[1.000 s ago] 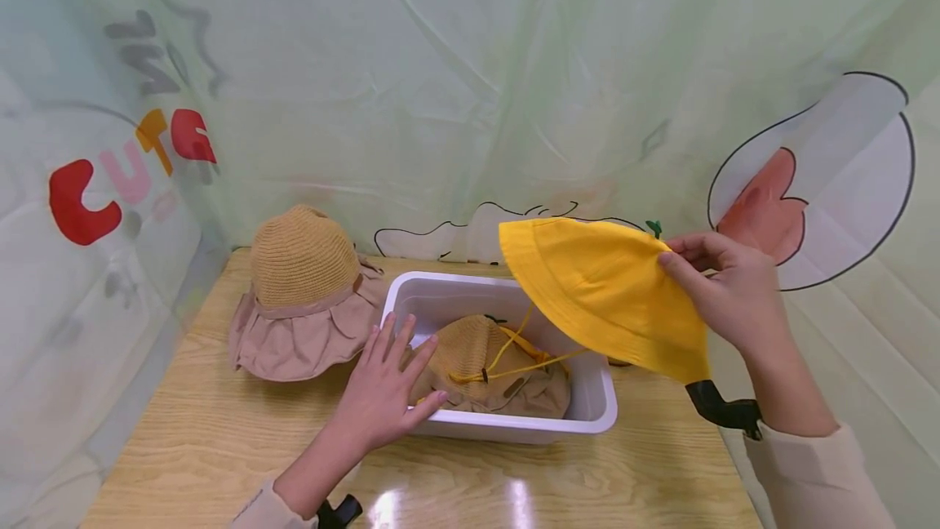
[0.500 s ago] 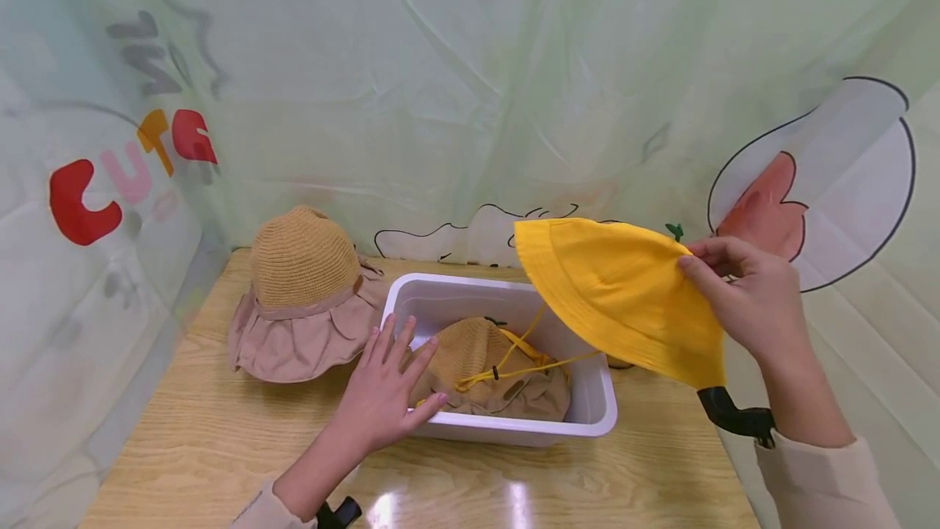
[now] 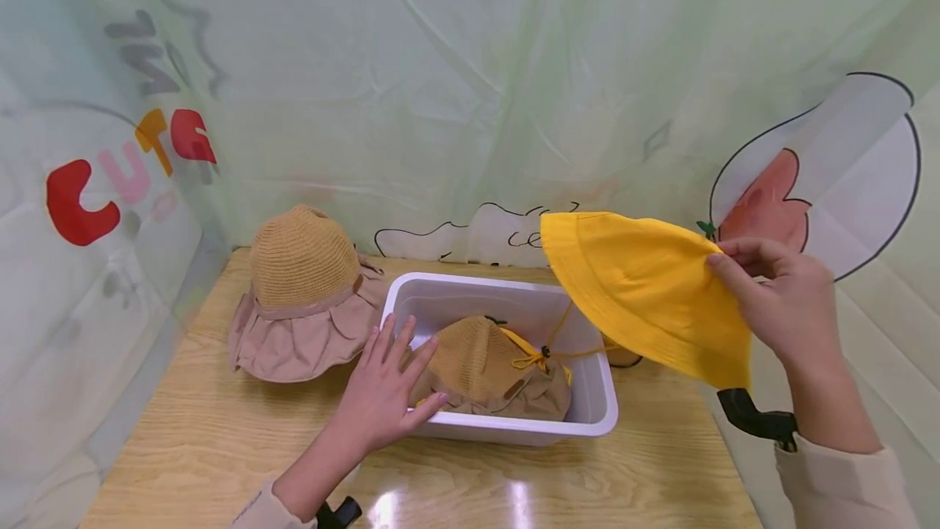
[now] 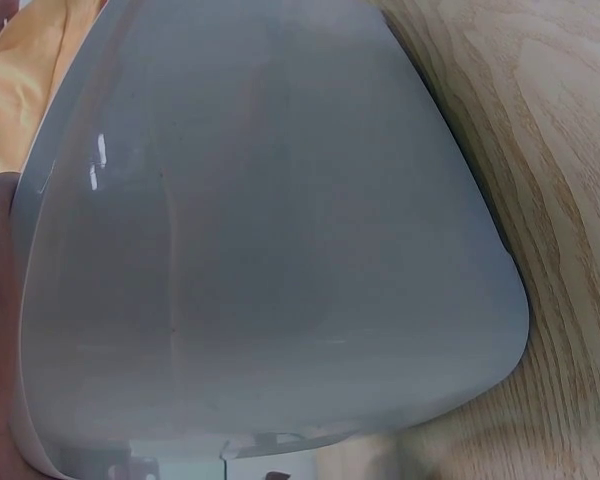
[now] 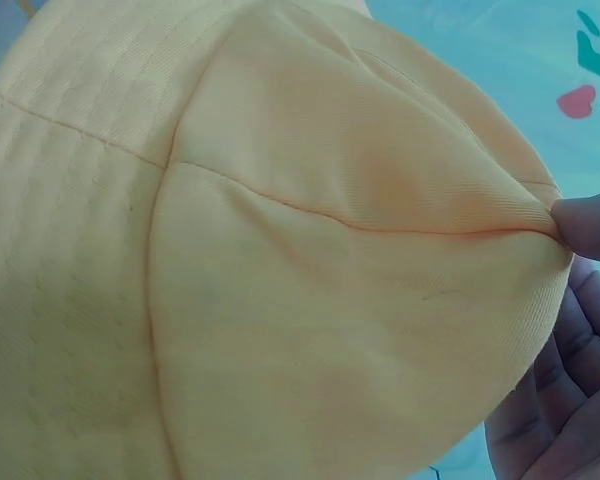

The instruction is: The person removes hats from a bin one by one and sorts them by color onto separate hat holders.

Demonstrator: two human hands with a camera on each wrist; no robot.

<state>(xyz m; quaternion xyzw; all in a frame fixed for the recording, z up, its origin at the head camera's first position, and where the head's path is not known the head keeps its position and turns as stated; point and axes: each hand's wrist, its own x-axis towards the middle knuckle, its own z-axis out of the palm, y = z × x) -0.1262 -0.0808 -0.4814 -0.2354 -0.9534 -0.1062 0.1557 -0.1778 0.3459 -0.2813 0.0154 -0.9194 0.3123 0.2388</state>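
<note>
My right hand (image 3: 782, 292) pinches a yellow bucket hat (image 3: 646, 288) by its crown, holding it tilted in the air over the right side of a white plastic bin (image 3: 507, 424). A small green sprout (image 3: 707, 228) tops the crown, and a yellow chin cord hangs below the brim. In the right wrist view, thumb and fingers gather the cloth of the hat (image 5: 360, 300). My left hand (image 3: 382, 390) rests on the bin's left front rim, fingers spread. Inside the bin lies a tan knitted hat (image 3: 470, 357) with a brown fabric brim, and some yellow cloth beside it.
Left of the bin, another straw-coloured knitted hat (image 3: 301, 260) with a ruffled pinkish-brown brim stands on the wooden table (image 3: 257, 447). Something tan with a dark edge (image 3: 624, 356) shows just behind the bin's right end. A printed curtain (image 3: 367, 104) hangs behind the table.
My right hand has carried the yellow hat to the right, and its chin cord has slid rightward across the bin. The left hand stays on the rim.
</note>
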